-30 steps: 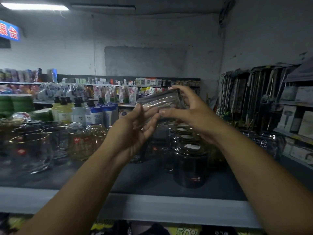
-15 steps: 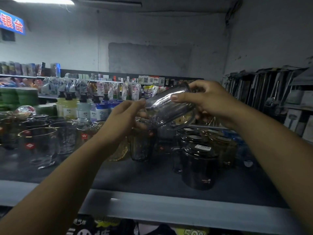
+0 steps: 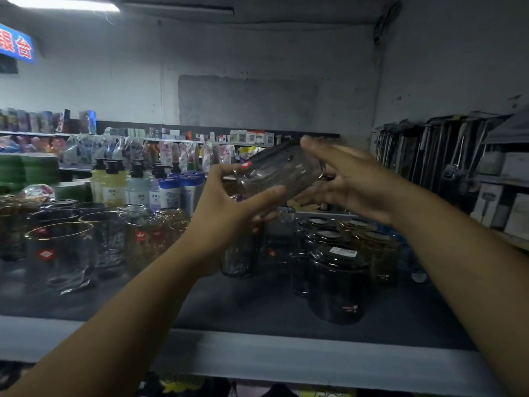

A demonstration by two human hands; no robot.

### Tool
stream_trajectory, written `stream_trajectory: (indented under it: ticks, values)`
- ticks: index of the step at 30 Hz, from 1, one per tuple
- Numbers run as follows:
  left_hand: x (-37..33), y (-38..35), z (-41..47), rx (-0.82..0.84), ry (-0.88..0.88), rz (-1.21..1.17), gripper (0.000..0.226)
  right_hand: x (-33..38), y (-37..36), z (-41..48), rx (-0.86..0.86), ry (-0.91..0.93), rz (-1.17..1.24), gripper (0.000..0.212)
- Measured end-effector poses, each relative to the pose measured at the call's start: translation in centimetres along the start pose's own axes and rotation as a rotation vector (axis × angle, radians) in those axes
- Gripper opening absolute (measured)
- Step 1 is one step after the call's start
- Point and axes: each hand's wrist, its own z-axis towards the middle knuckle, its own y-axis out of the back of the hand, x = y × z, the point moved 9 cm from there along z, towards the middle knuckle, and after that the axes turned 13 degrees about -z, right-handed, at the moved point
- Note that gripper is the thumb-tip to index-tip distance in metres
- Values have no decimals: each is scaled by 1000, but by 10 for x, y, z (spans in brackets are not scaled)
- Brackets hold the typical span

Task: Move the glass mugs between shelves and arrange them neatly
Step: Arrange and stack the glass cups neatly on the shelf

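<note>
Two hands on one glass mug point(image 3: 280, 173), held in mid-air above the shelf point(image 3: 257, 359), touching none of the stock. Left hand point(image 3: 229, 216) gripped the lower-left end: thumb point(image 3: 266, 197) lay along the near underside, fingers wrapped round the far side. Right hand point(image 3: 352, 184) held the upper-right end, one digit across the top and the others beneath, all fairly straight, the end caught between them. Mug lay nearly on its side, long axis running from lower left up to upper right, a shallow tilt. Couldn't tell which end was the mouth, too much blur and glare. Red sticker point(image 3: 246, 165) sat on the wall at the left end, just beside the left fingertips. Handle not made out. Below the mug, more glassware stood on the dark shelf top. Clear glasses point(image 3: 61, 253) with red stickers stood upright to the left, amber ones just beside them. Dark mugs point(image 3: 337, 285) sat to the right, the front one with a white label on top. Pump bottles point(image 3: 114, 181) stood in a row behind the glasses on the left. Both forearms reached in over the grey front edge of the shelf.
</note>
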Motion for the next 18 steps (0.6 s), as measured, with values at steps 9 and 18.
stream_trajectory:
  ticks: [9, 18]
  values:
    - [-7, 26, 11, 159, -202, 915, 55, -4, 31, 11, -244, -85, -515, 64]
    - [45, 32, 4, 177, -309, 1307, 33, -6, 14, 41, -55, -120, -873, 58]
